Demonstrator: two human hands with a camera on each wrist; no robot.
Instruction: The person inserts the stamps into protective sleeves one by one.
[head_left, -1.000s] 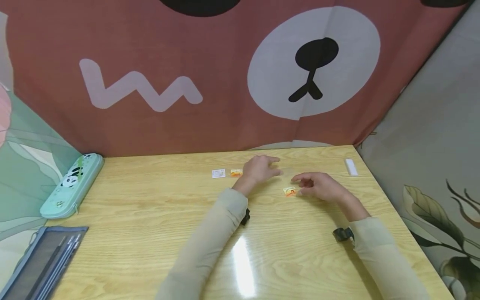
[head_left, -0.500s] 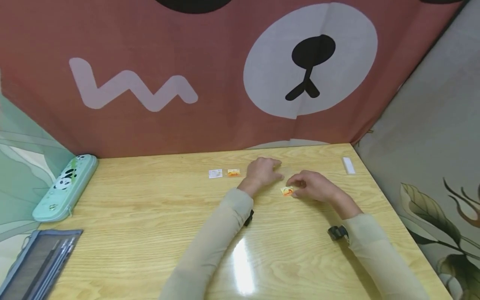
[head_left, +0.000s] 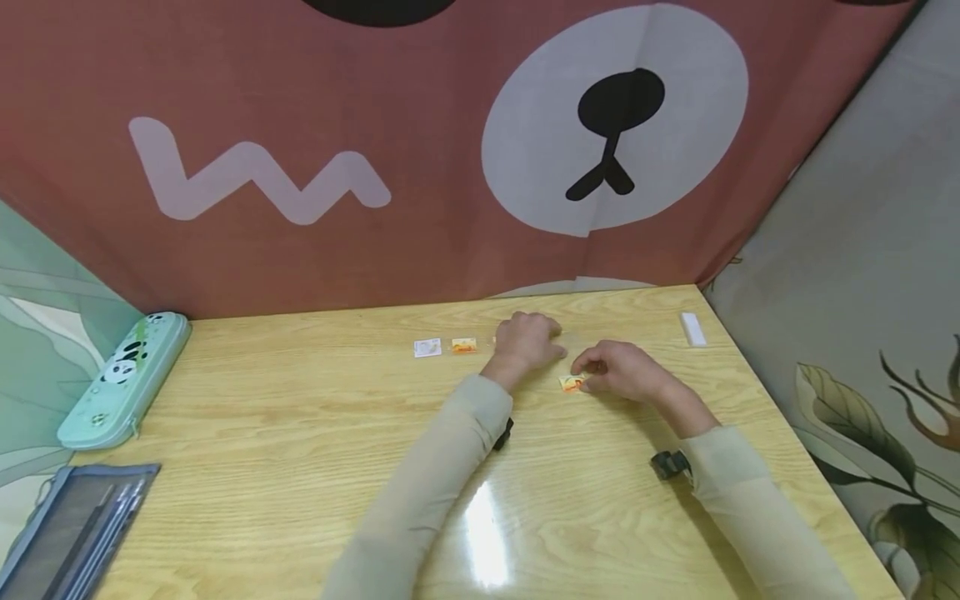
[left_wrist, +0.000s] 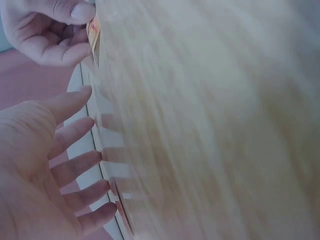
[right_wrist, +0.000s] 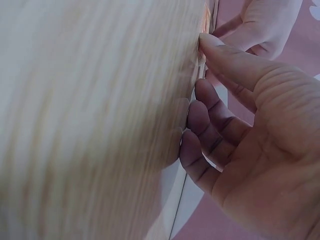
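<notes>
A small orange-and-white printed card (head_left: 570, 383) lies low over the table, its left part showing beyond my right hand (head_left: 626, 371). The thumb and forefinger of that hand pinch the card's right edge, and the left wrist view shows the orange card (left_wrist: 93, 31) tilted at the fingertips. My left hand (head_left: 522, 342) is just to the left and farther back, its fingers spread and fairly straight with the tips down at the tabletop. Left of it lie a second orange card (head_left: 464, 346) and a whitish printed card (head_left: 427, 347).
A white block (head_left: 693, 330) lies near the table's right edge. On the left are a mint panda pencil case (head_left: 123, 379) and a blue-edged mesh pouch (head_left: 78, 525) with pens inside. A brown bear-print cloth (head_left: 315, 258) hangs behind the wooden table (head_left: 300, 433).
My left hand has shifted right, uncovering the second orange card. My right hand has moved a little left, bringing its thumb and forefinger onto the near card. The camera view has turned slightly.
</notes>
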